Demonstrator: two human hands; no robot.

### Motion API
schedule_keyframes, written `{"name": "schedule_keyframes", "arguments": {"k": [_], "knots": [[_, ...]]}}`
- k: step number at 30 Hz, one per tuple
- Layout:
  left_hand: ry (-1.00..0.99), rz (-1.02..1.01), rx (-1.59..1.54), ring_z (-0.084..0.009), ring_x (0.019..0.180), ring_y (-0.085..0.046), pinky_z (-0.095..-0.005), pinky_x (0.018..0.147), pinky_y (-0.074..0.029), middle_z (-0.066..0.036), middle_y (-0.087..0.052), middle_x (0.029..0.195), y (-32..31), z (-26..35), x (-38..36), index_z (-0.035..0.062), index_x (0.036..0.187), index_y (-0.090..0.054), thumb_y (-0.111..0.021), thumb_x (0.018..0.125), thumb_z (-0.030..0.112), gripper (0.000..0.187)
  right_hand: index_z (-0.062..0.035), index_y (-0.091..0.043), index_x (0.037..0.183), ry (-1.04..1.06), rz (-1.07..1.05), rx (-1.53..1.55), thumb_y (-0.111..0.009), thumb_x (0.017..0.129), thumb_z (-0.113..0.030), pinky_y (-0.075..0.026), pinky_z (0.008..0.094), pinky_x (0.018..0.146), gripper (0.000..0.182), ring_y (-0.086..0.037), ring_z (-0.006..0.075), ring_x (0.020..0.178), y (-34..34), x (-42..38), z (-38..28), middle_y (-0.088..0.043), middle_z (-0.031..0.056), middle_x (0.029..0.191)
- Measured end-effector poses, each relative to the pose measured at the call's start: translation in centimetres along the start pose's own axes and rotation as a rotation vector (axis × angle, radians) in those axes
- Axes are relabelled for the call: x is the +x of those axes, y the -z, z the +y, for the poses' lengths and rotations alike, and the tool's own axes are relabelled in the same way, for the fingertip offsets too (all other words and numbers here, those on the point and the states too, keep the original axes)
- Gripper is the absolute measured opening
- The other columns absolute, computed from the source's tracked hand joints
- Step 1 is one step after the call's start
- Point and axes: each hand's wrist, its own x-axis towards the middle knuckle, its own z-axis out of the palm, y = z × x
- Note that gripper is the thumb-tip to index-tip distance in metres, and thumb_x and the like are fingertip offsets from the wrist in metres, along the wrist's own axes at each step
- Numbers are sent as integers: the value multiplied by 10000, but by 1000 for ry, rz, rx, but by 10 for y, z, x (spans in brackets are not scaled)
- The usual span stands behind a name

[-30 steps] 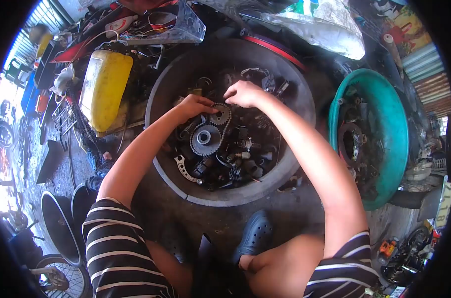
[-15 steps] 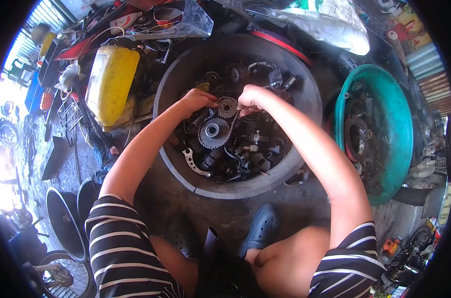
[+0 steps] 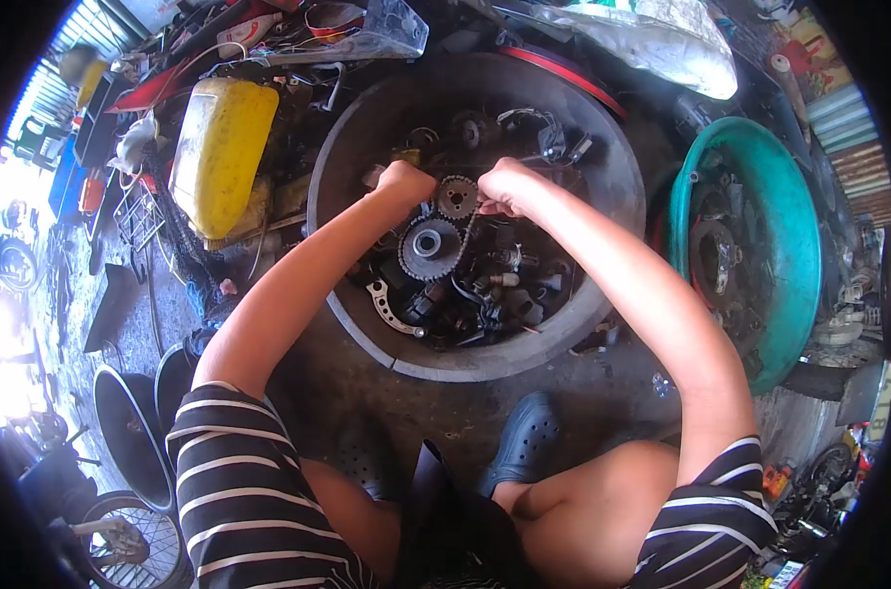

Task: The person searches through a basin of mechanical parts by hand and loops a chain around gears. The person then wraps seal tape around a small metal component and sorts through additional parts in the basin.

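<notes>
A small sprocket (image 3: 456, 198) and a larger toothed sprocket (image 3: 447, 257) sit one above the other among the parts in the grey tub, with a chain (image 3: 471, 234) looped round them. My left hand (image 3: 406, 184) is closed just left of the small sprocket. Its fingertips are hidden, so what it grips cannot be made out. On the other side, my right hand (image 3: 504, 188) is closed with its fingers pinched at the chain's right strand. A drilled silver lever-like part (image 3: 387, 306) lies below, near the tub's front wall.
The round grey tub (image 3: 465, 367) holds several dark metal parts. A green basin (image 3: 794, 255) with parts stands to the right, a yellow container (image 3: 220, 162) to the left. Behind lie a clear plastic piece (image 3: 392, 34) and a white sack (image 3: 676, 49).
My left hand has turned and curled, hiding its fingers, and has shifted slightly right and up. My right hand stays by the chain. The view has shifted a little.
</notes>
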Motion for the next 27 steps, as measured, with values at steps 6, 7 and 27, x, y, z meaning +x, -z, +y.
{"name": "schedule_keyframes", "arguments": {"k": [6, 7, 27], "knots": [[-164, 101, 45, -144, 737, -570, -276, 691, -451, -56, -630, 793, 2, 10, -34, 100, 841, -673, -632, 622, 82, 223, 12, -612, 730, 17, 36, -419, -563, 699, -31, -494, 267, 487, 72, -610, 161, 570, -7, -10, -15, -627, 113, 717], [-165, 101, 46, -144, 737, -570, -276, 691, -451, -56, -630, 793, 4, 11, -36, 100, 841, -673, -632, 622, 82, 223, -3, -619, 732, 25, 12, -558, -569, 702, -49, -494, 263, 500, 75, -614, 155, 562, -6, -16, -18, -631, 104, 697], [-523, -271, 42, -76, 651, -496, -243, 632, -386, 7, -571, 669, 76, 25, -66, 17, 762, -652, -706, 651, 215, 234, -18, -638, 847, 484, 77, -410, -723, 605, -173, -455, 257, 583, 299, -593, 137, 635, 18, -29, -20, -632, 84, 721]]}}
